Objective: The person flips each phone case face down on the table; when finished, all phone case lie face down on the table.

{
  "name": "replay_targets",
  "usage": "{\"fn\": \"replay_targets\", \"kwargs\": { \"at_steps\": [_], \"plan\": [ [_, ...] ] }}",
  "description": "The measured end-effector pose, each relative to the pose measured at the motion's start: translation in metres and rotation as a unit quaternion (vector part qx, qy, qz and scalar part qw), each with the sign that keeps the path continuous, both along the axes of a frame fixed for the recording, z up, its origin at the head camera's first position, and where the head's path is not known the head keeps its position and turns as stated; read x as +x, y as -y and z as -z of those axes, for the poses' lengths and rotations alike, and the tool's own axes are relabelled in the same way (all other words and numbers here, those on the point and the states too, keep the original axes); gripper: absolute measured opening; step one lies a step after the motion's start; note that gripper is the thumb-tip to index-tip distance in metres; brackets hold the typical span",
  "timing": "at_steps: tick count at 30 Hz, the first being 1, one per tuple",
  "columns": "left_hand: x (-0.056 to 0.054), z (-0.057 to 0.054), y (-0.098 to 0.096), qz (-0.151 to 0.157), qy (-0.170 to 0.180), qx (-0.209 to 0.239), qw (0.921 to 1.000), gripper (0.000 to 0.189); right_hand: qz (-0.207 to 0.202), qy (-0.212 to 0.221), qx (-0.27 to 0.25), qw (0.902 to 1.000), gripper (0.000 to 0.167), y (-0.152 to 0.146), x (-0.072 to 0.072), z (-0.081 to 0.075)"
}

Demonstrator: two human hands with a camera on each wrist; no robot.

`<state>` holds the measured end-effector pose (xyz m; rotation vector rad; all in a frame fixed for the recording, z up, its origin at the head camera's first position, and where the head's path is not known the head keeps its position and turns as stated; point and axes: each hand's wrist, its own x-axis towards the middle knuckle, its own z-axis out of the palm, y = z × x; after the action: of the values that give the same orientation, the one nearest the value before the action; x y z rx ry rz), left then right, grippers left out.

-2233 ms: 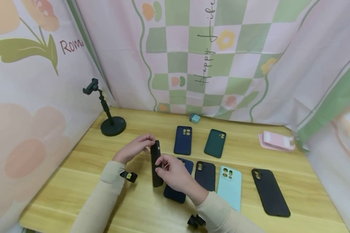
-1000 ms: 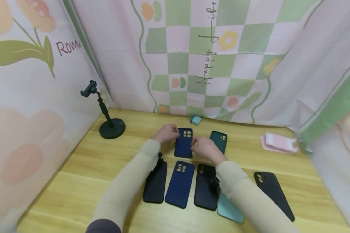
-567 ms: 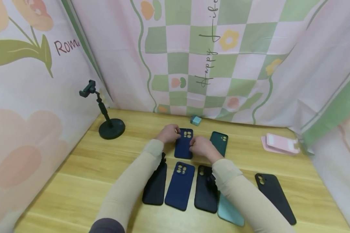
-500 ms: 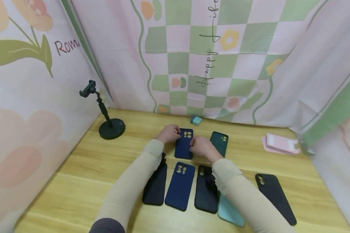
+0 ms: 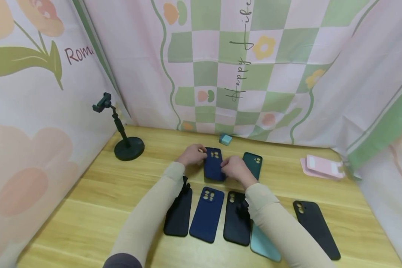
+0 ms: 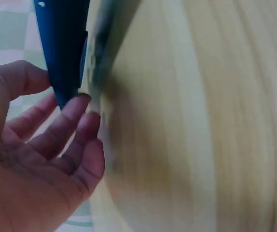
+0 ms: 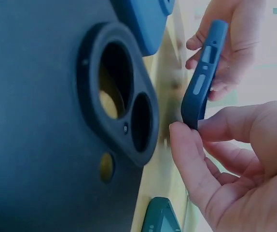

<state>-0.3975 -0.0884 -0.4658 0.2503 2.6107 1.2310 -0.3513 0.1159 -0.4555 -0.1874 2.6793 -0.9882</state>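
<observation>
Both hands pinch a dark blue phone case [image 5: 213, 165] by its long sides, in the back row. My left hand [image 5: 191, 154] has its thumb and fingertips at one corner; the left wrist view shows the case [image 6: 63, 43] off the wood there. On the opposite side, my right hand [image 5: 238, 169] pinches the edge between thumb and index finger. Seen edge-on in the right wrist view, the case [image 7: 203, 77] stands tilted with its port cutouts showing. A green phone case [image 5: 252, 163] lies just right of the right hand, partly hidden by it.
In front lie a black case [image 5: 178, 217], another blue case [image 5: 207, 214], a second black case [image 5: 237, 223] and a light teal case [image 5: 264, 242] partly under the right sleeve. A black case [image 5: 316, 229], pink stand [image 5: 323, 166], small teal block [image 5: 226, 139] and black phone stand [image 5: 128, 148] surround them.
Earlier, both hands held a black case upright; it now lies in the front row. The hands then moved to the back blue case, which has just risen, tilted and shifted slightly right.
</observation>
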Motion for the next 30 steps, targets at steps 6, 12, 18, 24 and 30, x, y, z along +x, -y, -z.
{"fn": "replay_targets", "kwargs": {
  "at_steps": [6, 12, 18, 24, 30],
  "plan": [
    [-0.006, 0.0, 0.004, -0.005, 0.009, 0.084, 0.9964, 0.024, 0.001, -0.006, -0.038, 0.9993, 0.03, -0.005, 0.003, -0.003],
    [-0.003, -0.005, 0.0, -0.01, -0.004, 0.107, 0.9942, 0.025, 0.016, -0.058, -0.052, 0.9969, 0.031, -0.009, 0.004, -0.007],
    [0.004, -0.012, -0.01, -0.013, -0.036, 0.097, 0.9945, 0.025, -0.008, -0.065, -0.121, 0.9905, 0.034, 0.003, 0.01, -0.016],
    [0.009, -0.02, -0.021, -0.01, -0.057, 0.089, 0.9944, 0.018, 0.005, -0.049, -0.133, 0.9899, 0.031, 0.014, 0.014, -0.02],
    [0.009, -0.024, -0.025, -0.002, -0.064, 0.123, 0.9903, 0.028, 0.026, -0.067, -0.132, 0.9886, 0.025, 0.015, 0.014, -0.025]
  ]
}}
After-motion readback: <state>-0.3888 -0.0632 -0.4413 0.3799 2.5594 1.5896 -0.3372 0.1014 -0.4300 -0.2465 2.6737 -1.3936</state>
